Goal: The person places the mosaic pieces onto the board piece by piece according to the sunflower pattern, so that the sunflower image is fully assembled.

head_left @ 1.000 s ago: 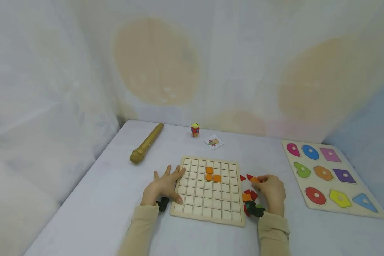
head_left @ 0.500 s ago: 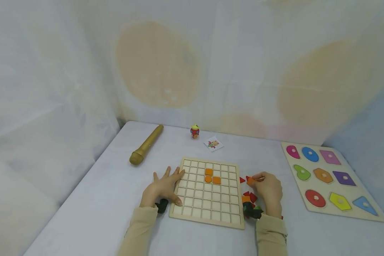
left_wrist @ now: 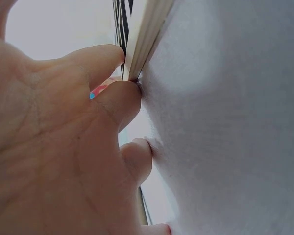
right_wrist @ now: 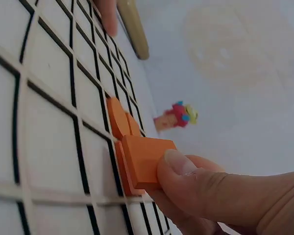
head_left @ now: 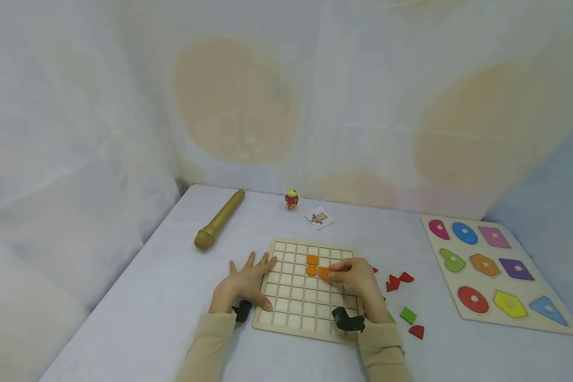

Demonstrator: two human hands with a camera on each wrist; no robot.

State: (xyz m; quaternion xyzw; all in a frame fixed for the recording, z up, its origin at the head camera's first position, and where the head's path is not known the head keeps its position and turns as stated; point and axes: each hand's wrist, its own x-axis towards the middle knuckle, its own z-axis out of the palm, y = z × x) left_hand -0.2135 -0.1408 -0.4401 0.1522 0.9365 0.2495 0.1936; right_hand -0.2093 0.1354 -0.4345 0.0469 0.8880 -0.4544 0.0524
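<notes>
A square wooden grid board (head_left: 291,306) lies on the table. On it sit an orange square tile (head_left: 312,259), an orange round tile (head_left: 312,270) and another orange square tile (right_wrist: 123,169). My right hand (head_left: 361,279) pinches one more orange square tile (right_wrist: 149,160) between thumb and fingers. In the right wrist view this tile is close over the placed square and partly covers it. My left hand (head_left: 241,284) is spread at the board's left edge, its thumb and a fingertip on the frame. Its other fingers reach the table.
Loose red pieces (head_left: 394,281) and a green piece (head_left: 408,315) lie right of the board, some hidden behind my right arm. A knob puzzle (head_left: 487,285) is farther right. Behind the board are a gold microphone (head_left: 218,220), a small toy figure (head_left: 291,199) and a picture card (head_left: 319,218).
My right hand has moved left from the loose pieces to over the board, carrying the orange square tile. More red and green pieces now show. My left hand stays in place.
</notes>
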